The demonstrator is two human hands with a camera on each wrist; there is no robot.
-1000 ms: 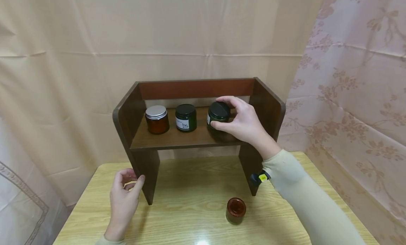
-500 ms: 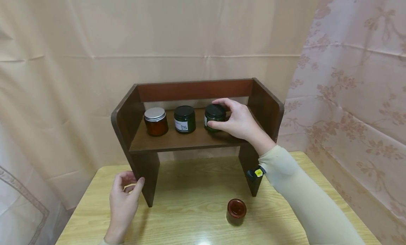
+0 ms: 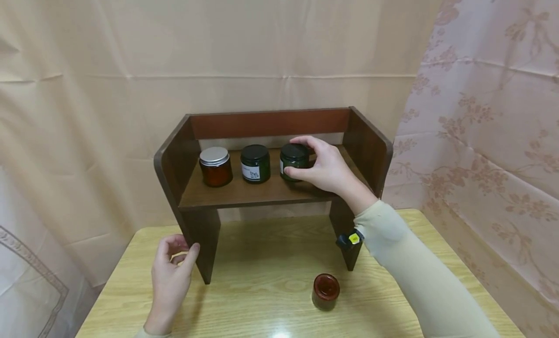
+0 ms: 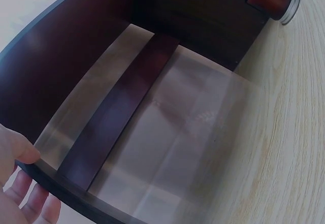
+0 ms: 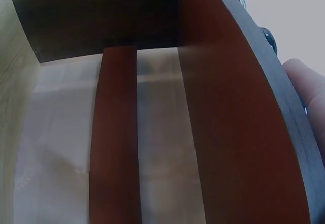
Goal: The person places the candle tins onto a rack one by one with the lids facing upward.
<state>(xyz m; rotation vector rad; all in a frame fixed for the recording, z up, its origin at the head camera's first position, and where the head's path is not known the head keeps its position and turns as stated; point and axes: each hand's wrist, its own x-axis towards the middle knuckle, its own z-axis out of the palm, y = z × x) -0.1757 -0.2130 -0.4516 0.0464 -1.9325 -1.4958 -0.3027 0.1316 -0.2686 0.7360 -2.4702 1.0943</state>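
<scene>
My right hand (image 3: 326, 165) grips a dark green glass jar (image 3: 294, 159) with a black lid, thumb on its front and fingers behind the lid. That jar stands at the right on the upper board of a brown wooden desk shelf (image 3: 279, 196). To its left are a second green jar (image 3: 255, 164) with a white label and an amber jar (image 3: 216, 168) with a silver lid. My left hand (image 3: 172, 275) holds the front edge of the shelf's left side panel (image 4: 38, 176), thumb inside and fingers outside. In the right wrist view the board hides most of the right hand.
A smaller reddish-brown jar (image 3: 325, 292) stands on the light wood table (image 3: 257, 313), in front of the shelf's right leg. The shelf's right side panel (image 3: 367, 148) rises beside my right forearm. Beige cloth (image 3: 271, 46) hangs behind.
My right hand has shifted the green jar slightly left and down on the shelf board, closer to the middle jar. The left hand stays on the side panel.
</scene>
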